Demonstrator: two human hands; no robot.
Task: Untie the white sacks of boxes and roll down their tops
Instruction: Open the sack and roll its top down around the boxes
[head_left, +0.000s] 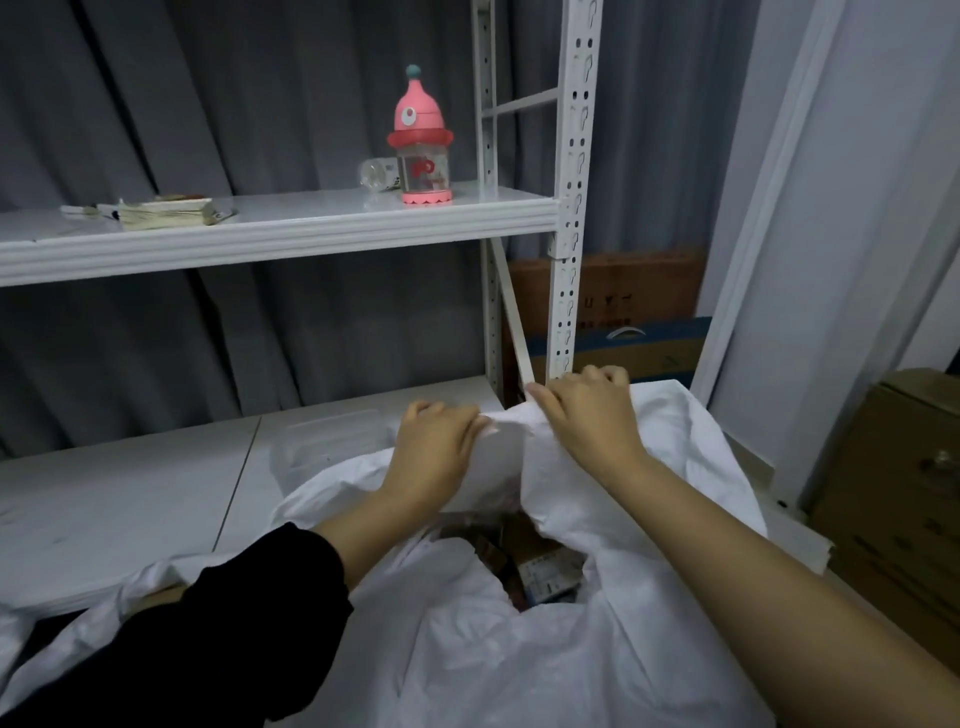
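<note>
From the head camera, the only view, we see a large white woven plastic sack (519, 654) lying low in front of us, against the lower white shelf board (130, 499) of a white metal shelving rack (571, 156). Its mouth is already open: no tie shows around it, and small cardboard boxes (540, 566) are visible down inside the gap.

Our left hand (434, 457) has its fingers curled over the far rim of the sack, gripping the white fabric. Our right hand (587, 410) is just beside it, fingers likewise curled on the rim fabric at the far edge. The two hands are close together but not touching, each clamped on the sack's top.

We judge that the untying of this sack is done and the rolling-down of its top is under way or about to start; the rim looks bunched rather than neatly turned down, so most of the roll is left. Whether other sacks wait we cannot tell, though more white fabric shows at the lower left.

On the upper shelf stand a pink, cone-capped clear bottle (422, 150) and a stack of papers (166, 212). Brown cardboard cartons (893, 499) sit at the right.
</note>
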